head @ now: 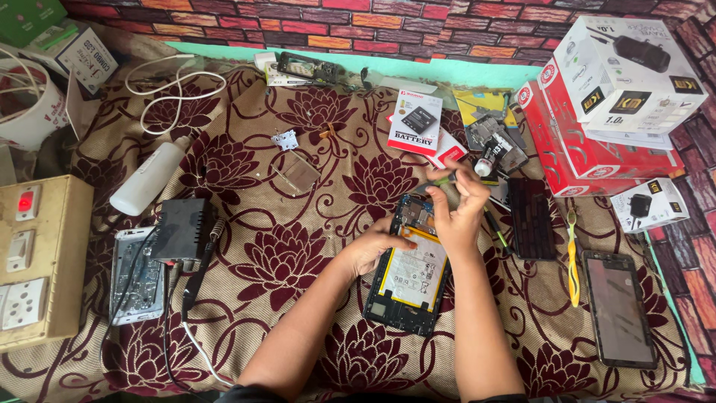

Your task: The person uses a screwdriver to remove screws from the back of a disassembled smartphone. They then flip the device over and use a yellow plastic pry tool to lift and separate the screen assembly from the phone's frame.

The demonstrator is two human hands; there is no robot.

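Your stack of boxes is sitting at the upper right of the frame: a white charger box (623,71) lying on a flat red carton (597,160). Below them, a small white box (649,203) is resting on the cloth. Near top centre, a red-and-white card package (415,122) is lying flat, with a yellow one (483,104) beside it, partly covered. At upper left, a white box (88,58) is leaning. A dark tablet screen (617,307), apparently unlit, is lying at lower right.
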